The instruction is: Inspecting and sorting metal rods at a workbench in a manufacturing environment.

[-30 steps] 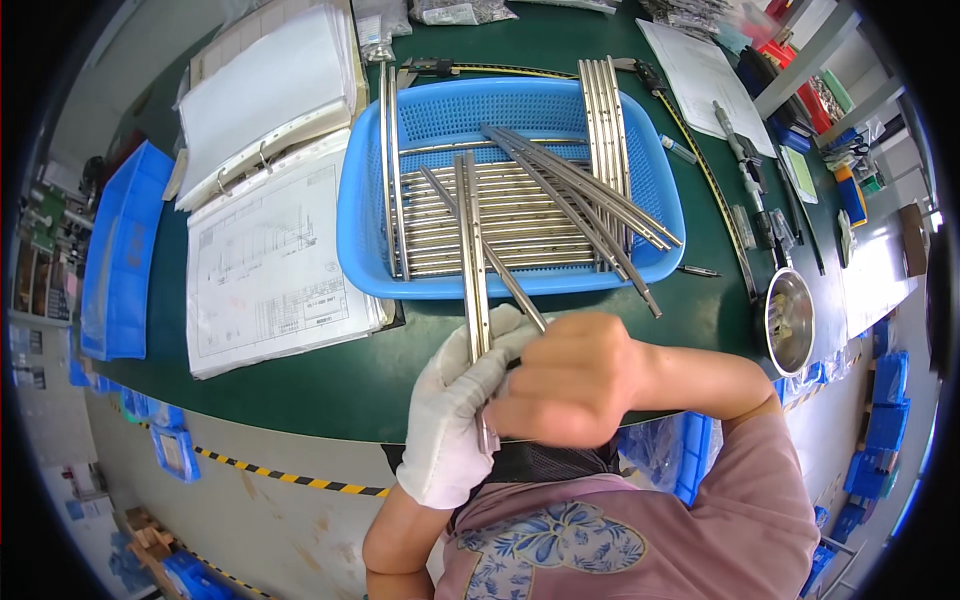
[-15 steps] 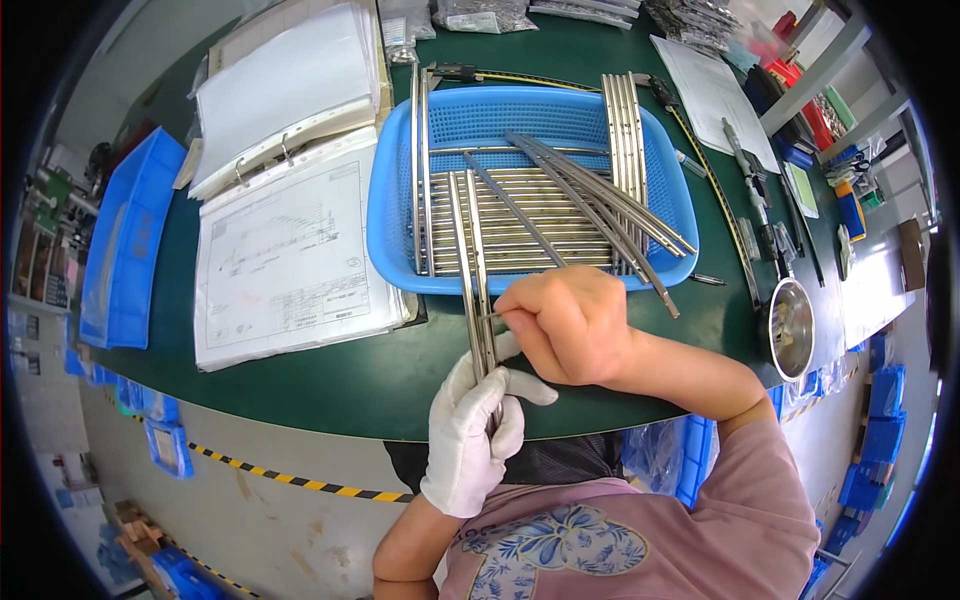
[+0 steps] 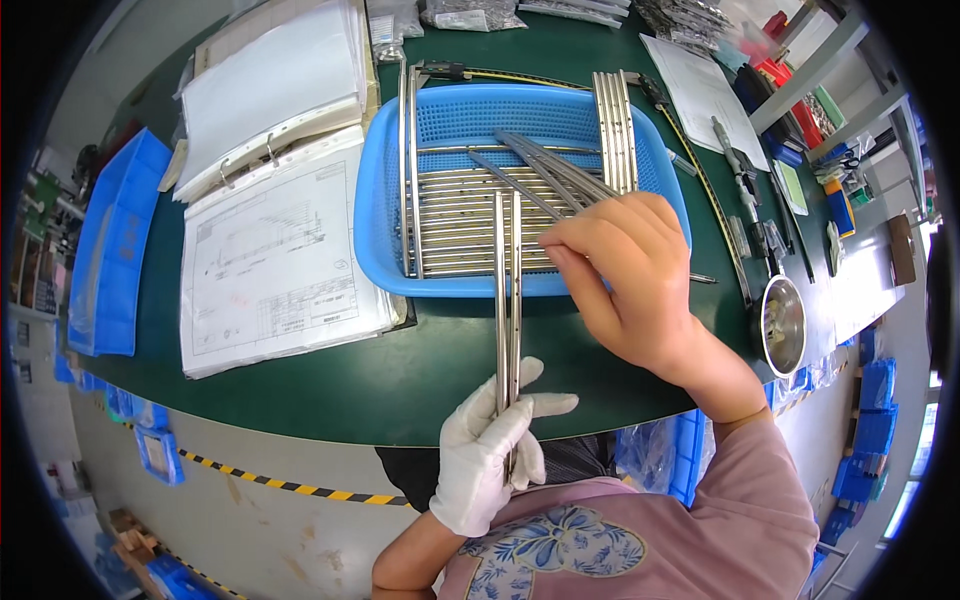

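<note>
Left fingers, gloved, grasp two slim metal rails; bare right fingers curl inward beside them, whether holding anything I cannot tell.

On the green desk, a blue basket of similar rods stands back from the near edge; an open binder lies left of it; the gripped pair spans the near edge, pointing toward the basket; a steel bowl sits near the edge, at right.
</note>
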